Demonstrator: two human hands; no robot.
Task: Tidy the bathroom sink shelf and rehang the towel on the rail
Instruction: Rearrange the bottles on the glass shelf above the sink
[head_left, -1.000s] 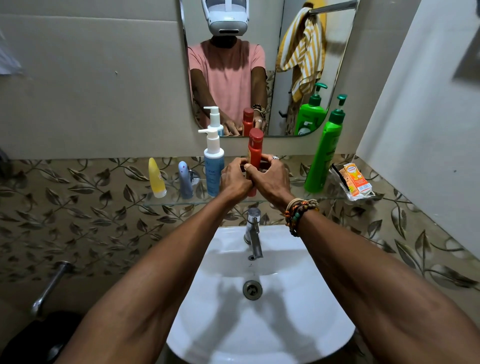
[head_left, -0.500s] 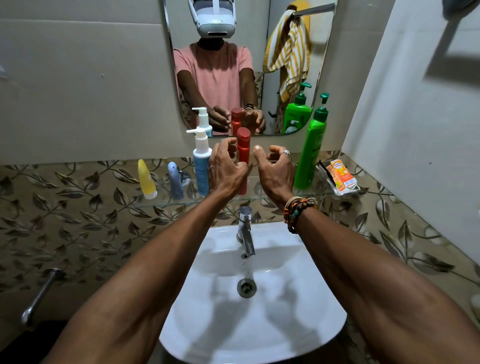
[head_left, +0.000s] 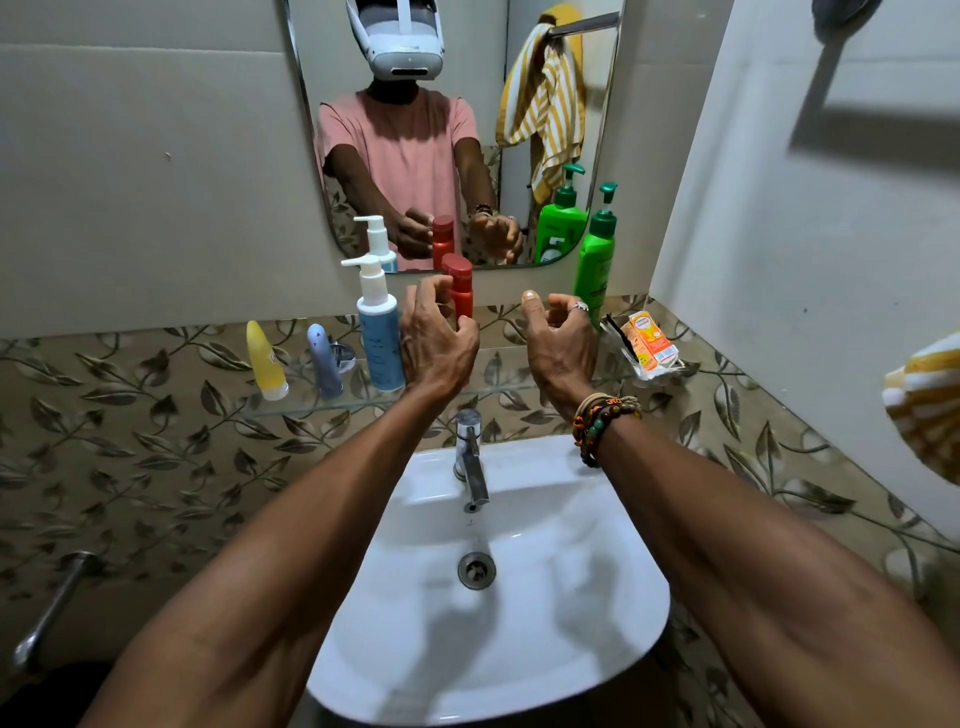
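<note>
On the glass shelf (head_left: 524, 387) above the sink (head_left: 519, 649), the red bottle (head_left: 460, 291) stands upright at centre, with the left hand (head_left: 436, 343) curled just in front of it, grip loose, though actual contact cannot be confirmed. The right hand (head_left: 558, 338) hovers to the bottle's right, fingers spread and holding nothing. Left of the red bottle stand a blue pump bottle (head_left: 378, 332), a grey tube (head_left: 324, 366) and a yellow tube (head_left: 266, 361); to the right stand a green pump bottle (head_left: 595, 254) and an orange packet (head_left: 652, 343), while the striped towel (head_left: 927, 405) shows at the right edge.
</note>
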